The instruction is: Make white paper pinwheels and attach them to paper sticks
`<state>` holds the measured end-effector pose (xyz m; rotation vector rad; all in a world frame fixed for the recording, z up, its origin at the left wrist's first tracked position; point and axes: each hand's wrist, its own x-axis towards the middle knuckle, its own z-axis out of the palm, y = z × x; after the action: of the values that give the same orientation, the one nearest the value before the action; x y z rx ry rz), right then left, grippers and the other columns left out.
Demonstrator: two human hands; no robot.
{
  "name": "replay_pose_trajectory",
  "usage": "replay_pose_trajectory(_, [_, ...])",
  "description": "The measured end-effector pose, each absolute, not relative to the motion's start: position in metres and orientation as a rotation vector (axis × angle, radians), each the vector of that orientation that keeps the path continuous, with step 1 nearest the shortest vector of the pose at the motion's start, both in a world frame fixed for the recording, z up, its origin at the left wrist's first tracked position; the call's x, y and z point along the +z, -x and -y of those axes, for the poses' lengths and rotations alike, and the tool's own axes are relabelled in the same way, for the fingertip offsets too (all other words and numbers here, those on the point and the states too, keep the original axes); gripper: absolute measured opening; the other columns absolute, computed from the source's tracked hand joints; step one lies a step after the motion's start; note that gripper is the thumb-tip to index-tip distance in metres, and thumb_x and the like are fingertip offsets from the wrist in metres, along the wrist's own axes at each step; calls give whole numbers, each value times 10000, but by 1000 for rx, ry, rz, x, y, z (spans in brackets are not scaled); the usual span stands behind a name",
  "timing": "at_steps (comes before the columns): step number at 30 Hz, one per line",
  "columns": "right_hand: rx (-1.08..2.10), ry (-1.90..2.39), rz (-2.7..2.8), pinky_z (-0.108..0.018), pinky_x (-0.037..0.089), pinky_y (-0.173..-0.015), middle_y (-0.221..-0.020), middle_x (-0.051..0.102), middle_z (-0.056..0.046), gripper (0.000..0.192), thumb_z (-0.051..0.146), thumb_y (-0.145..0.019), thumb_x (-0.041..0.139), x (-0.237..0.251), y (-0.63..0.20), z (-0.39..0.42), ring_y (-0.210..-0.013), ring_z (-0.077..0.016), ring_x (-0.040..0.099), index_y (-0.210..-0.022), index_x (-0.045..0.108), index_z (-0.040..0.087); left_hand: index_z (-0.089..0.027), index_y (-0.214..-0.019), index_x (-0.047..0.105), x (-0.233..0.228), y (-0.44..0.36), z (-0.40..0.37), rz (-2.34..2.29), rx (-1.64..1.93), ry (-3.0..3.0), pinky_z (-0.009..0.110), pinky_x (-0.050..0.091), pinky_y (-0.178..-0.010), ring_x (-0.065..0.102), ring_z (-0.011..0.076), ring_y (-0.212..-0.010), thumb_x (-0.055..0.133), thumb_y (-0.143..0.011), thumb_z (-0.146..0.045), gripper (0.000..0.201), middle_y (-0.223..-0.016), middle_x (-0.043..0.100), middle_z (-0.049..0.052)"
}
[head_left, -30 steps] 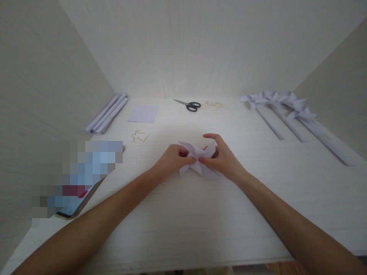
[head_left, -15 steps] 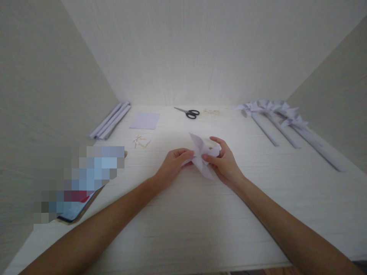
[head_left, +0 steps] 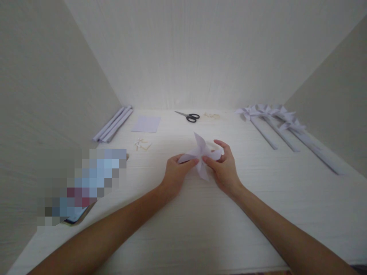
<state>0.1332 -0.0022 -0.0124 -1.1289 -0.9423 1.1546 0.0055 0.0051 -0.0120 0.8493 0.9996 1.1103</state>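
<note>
Both hands are pinching the paper pinwheel (head_left: 200, 154) just above the table (head_left: 200, 229), the left hand (head_left: 175, 173) gripping its left blade and the right hand (head_left: 225, 170) closing on its centre, equally near.

Paper pinwheel (head_left: 200, 154) sat mid-table (head_left: 183, 229), pinched between left hand (head_left: 175, 173) and right hand (head_left: 225, 168). Scissors (head_left: 189, 115) lay behind it; paper square (head_left: 146, 124) and rolled tubes (head_left: 113, 124) back-left, small sticks (head_left: 141, 144) nearer. Finished pinwheels on sticks (head_left: 275, 122) lay far right.
</note>
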Motion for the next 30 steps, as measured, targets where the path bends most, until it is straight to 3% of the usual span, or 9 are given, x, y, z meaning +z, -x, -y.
replay_pose_trajectory(7, [1161,1112,879,-239,459,-547,-728,521,49,615,243,-564,683,-11,-132,2,-556,-92,525,-1069,332,264,-117,-674,633,-4,-9,-3,-740,1119,-643,270,412,-759,564,117,-702,660,-559,-153,123,-717,628,33])
replay_pose_trajectory(15, [1144,1084,890,-230,450,-539,-727,558,43,602,228,-574,691,-11,-127,9,-564,-98,544,-1070,353,265,-129,-603,622,-5,-19,4,-815,1202,-580,292,428,-716,570,130,-648,657,-552,-128,62,-672,638,23])
replay_pose_trajectory(30, [1080,1069,924,-198,391,-446,-595,505,88,534,190,-579,685,-12,-125,9,-475,-82,485,-1008,376,262,-124,-679,654,-13,-17,3,-945,1233,-719,306,449,-682,589,157,-655,668,-549,-192,147,-707,661,51])
